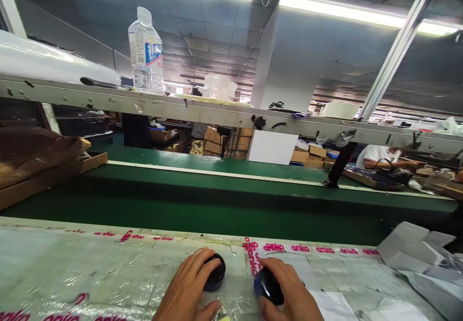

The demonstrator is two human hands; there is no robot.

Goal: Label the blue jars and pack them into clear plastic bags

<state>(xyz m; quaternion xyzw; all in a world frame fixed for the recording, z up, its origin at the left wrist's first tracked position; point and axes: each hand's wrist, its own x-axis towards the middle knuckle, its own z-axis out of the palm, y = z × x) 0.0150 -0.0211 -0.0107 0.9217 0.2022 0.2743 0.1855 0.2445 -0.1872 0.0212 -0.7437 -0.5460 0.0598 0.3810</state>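
Near the bottom centre of the head view, my left hand [191, 285] curls its fingers round a round black object [216, 273] with a glossy rim. To its right, my right hand [289, 289] grips a second glossy black object [269, 286], thumb below and fingers over the top. The two objects are apart, just above the plastic-covered worktop [119, 268]. What the objects are, I cannot make out. A bit of yellow shows at the bottom edge between my hands.
Beyond the worktop runs a green conveyor belt [162, 210]. A shelf rail [202, 111] crosses above, bearing a plastic bottle [146, 53]. An open white box [412, 248] lies at right, a brown carton [54, 176] at left. A person in white [376, 158] sits farther back.
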